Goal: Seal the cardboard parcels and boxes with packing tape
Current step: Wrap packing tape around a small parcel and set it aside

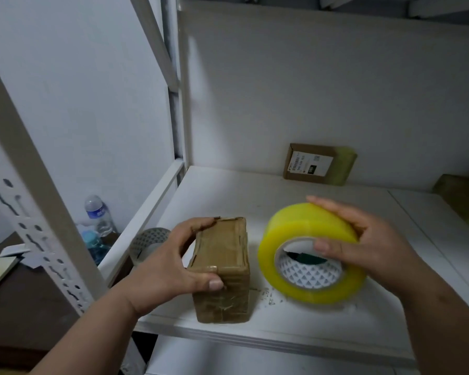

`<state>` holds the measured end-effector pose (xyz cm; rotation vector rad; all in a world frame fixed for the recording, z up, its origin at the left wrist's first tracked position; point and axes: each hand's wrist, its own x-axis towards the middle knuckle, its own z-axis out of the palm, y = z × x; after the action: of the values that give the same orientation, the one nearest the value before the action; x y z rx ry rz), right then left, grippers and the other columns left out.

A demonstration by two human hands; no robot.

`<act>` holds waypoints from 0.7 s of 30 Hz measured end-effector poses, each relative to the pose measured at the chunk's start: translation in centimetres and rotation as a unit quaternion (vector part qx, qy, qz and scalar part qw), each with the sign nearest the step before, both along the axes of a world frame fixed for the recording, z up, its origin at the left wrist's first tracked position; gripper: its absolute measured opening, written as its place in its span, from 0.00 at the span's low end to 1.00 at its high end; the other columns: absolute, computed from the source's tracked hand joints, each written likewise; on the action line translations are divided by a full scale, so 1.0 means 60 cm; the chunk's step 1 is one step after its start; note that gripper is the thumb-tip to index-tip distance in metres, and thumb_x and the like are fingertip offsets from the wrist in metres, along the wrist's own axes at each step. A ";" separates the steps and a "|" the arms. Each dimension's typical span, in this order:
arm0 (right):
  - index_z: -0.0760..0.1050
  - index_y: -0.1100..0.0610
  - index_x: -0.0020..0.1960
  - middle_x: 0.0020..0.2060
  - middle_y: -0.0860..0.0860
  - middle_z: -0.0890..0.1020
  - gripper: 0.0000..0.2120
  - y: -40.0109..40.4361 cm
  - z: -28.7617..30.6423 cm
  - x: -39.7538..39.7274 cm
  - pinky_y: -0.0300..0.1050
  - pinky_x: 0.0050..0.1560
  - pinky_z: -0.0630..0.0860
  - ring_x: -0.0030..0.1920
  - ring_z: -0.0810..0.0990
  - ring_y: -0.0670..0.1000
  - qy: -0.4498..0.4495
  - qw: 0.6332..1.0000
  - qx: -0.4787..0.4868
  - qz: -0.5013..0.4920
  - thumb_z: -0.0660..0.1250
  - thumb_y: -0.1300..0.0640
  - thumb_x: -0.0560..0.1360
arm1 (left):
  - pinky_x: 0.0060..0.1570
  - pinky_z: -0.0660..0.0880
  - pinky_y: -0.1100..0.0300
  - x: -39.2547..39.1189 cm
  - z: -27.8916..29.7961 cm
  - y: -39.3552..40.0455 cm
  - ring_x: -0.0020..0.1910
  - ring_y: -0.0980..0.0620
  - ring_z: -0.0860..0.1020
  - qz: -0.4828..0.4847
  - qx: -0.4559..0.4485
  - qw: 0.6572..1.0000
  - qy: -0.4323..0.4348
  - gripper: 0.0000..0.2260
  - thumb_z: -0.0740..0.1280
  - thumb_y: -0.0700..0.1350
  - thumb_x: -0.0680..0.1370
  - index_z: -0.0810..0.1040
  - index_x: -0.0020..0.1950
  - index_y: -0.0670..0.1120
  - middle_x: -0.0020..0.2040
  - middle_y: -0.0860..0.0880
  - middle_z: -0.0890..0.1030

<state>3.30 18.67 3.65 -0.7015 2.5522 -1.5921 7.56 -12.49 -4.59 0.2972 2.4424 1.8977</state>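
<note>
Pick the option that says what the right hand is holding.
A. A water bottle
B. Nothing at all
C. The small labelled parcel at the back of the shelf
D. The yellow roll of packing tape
D. The right hand grips the yellow tape roll, thumb hooked into its core and fingers over its outer rim, while the left hand holds the taped box.

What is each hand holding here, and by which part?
Left hand grips the taped cardboard box by its top left edge. Right hand holds the yellow tape roll, thumb in its core, fingers over the rim.
</note>
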 end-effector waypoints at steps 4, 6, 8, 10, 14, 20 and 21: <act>0.73 0.27 0.61 0.62 0.35 0.78 0.39 0.017 -0.051 -0.005 0.42 0.54 0.80 0.58 0.80 0.40 -0.101 0.994 -0.010 0.027 0.77 0.28 0.50 | 0.72 0.67 0.52 -0.002 0.007 0.011 0.71 0.60 0.68 -0.007 -0.027 1.000 0.010 0.47 0.83 0.56 0.58 0.65 0.73 0.65 0.71 0.61 0.69; 0.74 0.28 0.61 0.62 0.37 0.78 0.37 0.017 -0.070 -0.004 0.41 0.53 0.80 0.58 0.80 0.42 -0.132 0.990 -0.025 0.039 0.78 0.31 0.53 | 0.72 0.66 0.55 -0.001 0.012 0.011 0.71 0.63 0.66 -0.014 -0.068 0.997 0.018 0.47 0.81 0.59 0.58 0.63 0.73 0.68 0.71 0.64 0.66; 0.74 0.27 0.60 0.60 0.37 0.79 0.32 0.014 -0.079 -0.003 0.39 0.50 0.80 0.56 0.81 0.42 -0.139 0.989 -0.045 0.032 0.77 0.35 0.56 | 0.72 0.65 0.58 -0.003 0.022 0.008 0.71 0.65 0.65 -0.027 -0.119 0.992 0.007 0.47 0.80 0.62 0.58 0.61 0.73 0.69 0.72 0.65 0.62; 0.74 0.27 0.59 0.59 0.36 0.79 0.30 0.010 -0.079 -0.002 0.38 0.49 0.79 0.55 0.82 0.42 -0.132 0.990 -0.047 0.029 0.75 0.36 0.58 | 0.70 0.63 0.66 -0.007 0.042 0.006 0.73 0.64 0.60 -0.053 -0.222 0.974 -0.007 0.51 0.80 0.63 0.58 0.55 0.75 0.69 0.75 0.67 0.52; 0.72 0.27 0.62 0.62 0.32 0.76 0.31 0.003 -0.070 -0.002 0.41 0.58 0.79 0.59 0.79 0.38 -0.109 0.993 -0.013 0.036 0.74 0.35 0.59 | 0.73 0.59 0.63 -0.013 0.093 0.037 0.76 0.63 0.47 -0.088 -0.446 0.890 0.030 0.58 0.79 0.63 0.61 0.40 0.77 0.66 0.76 0.65 0.32; 0.68 0.24 0.64 0.63 0.35 0.77 0.38 -0.023 -0.047 0.006 0.49 0.64 0.77 0.62 0.77 0.39 -0.036 0.999 0.001 0.008 0.77 0.34 0.56 | 0.73 0.63 0.54 -0.033 0.083 0.070 0.76 0.53 0.50 -0.102 -0.490 0.860 0.098 0.55 0.76 0.64 0.62 0.43 0.79 0.63 0.75 0.57 0.53; 0.67 0.24 0.65 0.64 0.41 0.78 0.42 -0.020 -0.042 0.007 0.52 0.63 0.77 0.62 0.79 0.44 -0.039 0.999 -0.031 0.010 0.80 0.35 0.54 | 0.73 0.63 0.55 -0.034 0.079 0.065 0.74 0.54 0.53 -0.094 -0.454 0.878 0.116 0.54 0.75 0.66 0.59 0.47 0.78 0.65 0.72 0.58 0.55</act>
<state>3.71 17.48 1.13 -0.6559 2.4432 -1.6643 5.51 -8.58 0.15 0.6845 2.9713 0.5157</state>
